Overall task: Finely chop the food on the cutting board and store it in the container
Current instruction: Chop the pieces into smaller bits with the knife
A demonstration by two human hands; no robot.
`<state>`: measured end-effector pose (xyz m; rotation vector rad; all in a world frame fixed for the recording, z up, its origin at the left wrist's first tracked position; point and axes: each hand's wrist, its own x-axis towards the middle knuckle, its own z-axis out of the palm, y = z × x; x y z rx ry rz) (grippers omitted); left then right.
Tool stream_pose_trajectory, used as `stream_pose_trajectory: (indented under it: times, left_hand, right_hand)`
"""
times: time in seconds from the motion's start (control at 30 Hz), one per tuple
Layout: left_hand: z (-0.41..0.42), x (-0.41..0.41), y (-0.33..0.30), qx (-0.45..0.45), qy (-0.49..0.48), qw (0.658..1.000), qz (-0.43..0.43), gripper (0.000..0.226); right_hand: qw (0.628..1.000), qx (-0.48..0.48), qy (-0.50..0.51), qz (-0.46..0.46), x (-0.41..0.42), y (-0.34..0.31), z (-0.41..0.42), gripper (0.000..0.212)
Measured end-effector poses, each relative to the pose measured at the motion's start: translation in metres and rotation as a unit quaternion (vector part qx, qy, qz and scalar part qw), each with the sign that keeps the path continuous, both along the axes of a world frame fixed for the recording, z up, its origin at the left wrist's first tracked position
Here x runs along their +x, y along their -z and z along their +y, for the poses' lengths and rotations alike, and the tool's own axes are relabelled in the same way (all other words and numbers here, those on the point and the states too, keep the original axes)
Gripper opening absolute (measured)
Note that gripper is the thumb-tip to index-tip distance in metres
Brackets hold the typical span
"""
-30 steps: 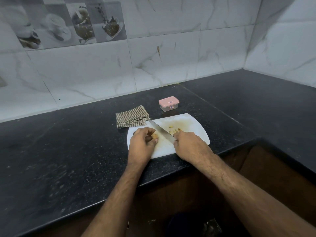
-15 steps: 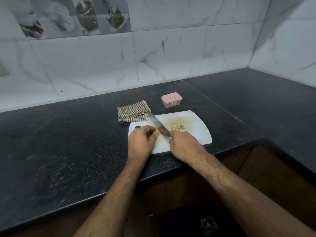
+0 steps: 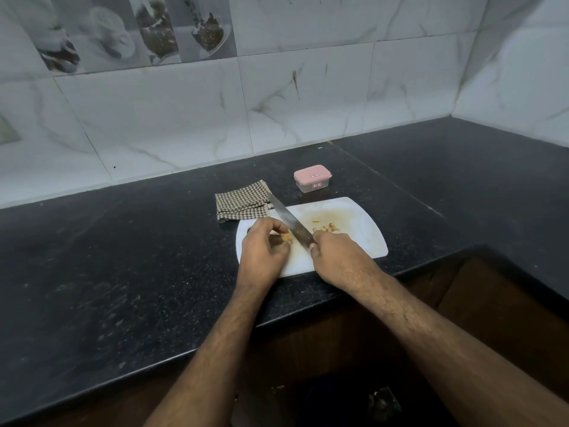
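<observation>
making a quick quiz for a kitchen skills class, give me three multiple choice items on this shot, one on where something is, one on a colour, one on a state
1. Where does the checked cloth lie?
A. on the counter at the cutting board's far left corner
B. inside the container
C. draped over the right hand

2. What colour is the container's lid?
A. green
B. pink
C. black

3. What state is the container in?
A. lid off, filled with food
B. tipped on its side
C. upright with its lid on

Answers:
1. A: the checked cloth lies on the dark counter by the far left corner of the cutting board.
2. B: the lid of the container is pink over a clear body.
3. C: it stands upright and lidded beyond the board, while the right hand holds the knife and the left hand holds the food piece.
</observation>
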<state>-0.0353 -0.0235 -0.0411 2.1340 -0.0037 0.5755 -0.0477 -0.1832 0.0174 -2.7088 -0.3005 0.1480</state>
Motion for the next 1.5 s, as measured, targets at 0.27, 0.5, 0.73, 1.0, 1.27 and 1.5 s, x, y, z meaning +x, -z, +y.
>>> stream_pose_trajectory:
  times: [0.27,0.5,0.73,1.0,1.27,1.5]
  left_hand:
    - [0.0,-0.002,0.0,0.034,0.019,0.999,-0.026,0.027]
    - [-0.002,-0.003,-0.002,-0.004,0.022,1.0,0.021,0.037]
    - [-0.002,-0.003,-0.002,-0.007,0.013,1.0,0.01,0.024]
    - [0.001,0.002,0.002,0.034,0.044,0.997,0.054,0.025]
    - [0.0,0.003,0.0,0.101,-0.026,0.994,0.045,0.015]
    - [-0.002,0.002,-0.002,0.136,-0.037,0.988,0.064,0.028]
  right_hand:
    - [1.0,0.006,-0.004,-0.003,-0.004,0.003,-0.004,0.013]
    - [1.0,-0.005,-0.013,-0.005,-0.004,0.003,-0.007,0.022]
    - [1.0,0.006,-0.001,-0.006,-0.004,0.005,-0.008,0.02]
    - [1.0,0.015,0.016,-0.003,-0.001,0.005,-0.009,0.024]
    - [1.0,0.021,0.021,0.002,0.001,0.005,-0.011,0.019]
    - [0.999,0.033,0.016,0.005,-0.001,0.002,-0.011,0.027]
